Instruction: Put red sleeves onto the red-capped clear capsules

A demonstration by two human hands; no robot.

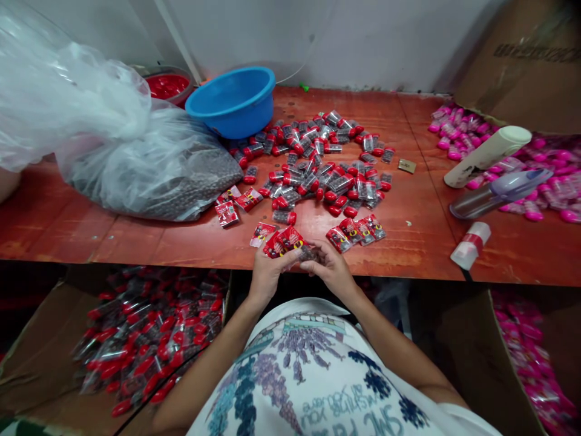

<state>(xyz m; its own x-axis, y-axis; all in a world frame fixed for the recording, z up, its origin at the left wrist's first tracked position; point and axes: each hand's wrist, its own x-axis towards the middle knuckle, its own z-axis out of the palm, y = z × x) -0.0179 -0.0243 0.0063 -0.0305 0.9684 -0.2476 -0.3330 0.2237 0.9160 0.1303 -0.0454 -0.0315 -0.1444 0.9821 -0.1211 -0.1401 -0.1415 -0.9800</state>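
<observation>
My left hand [267, 275] is closed on several red printed packets [287, 240], fanned out at the table's front edge. Beside it, my right hand [333, 269] grips a small clear piece with dark contents [308, 253] that both hands touch; its exact kind is partly covered by fingers. One red packet [262, 234] lies just behind my left hand. A row of red packets [356, 232] rests to the right, and a few more red packets [227, 213] lie to the left. Past my hands is a heap of small clear containers [313, 175] with red caps and dark beads.
At left slumps a clear bag of dark beads [167, 181], with a blue basin [231, 103] behind. Pink-capped containers [554, 175], a white bottle [488, 157] and a white roll [471, 245] are on the right. Below the edge stands a carton [40, 357] of red-capped pieces.
</observation>
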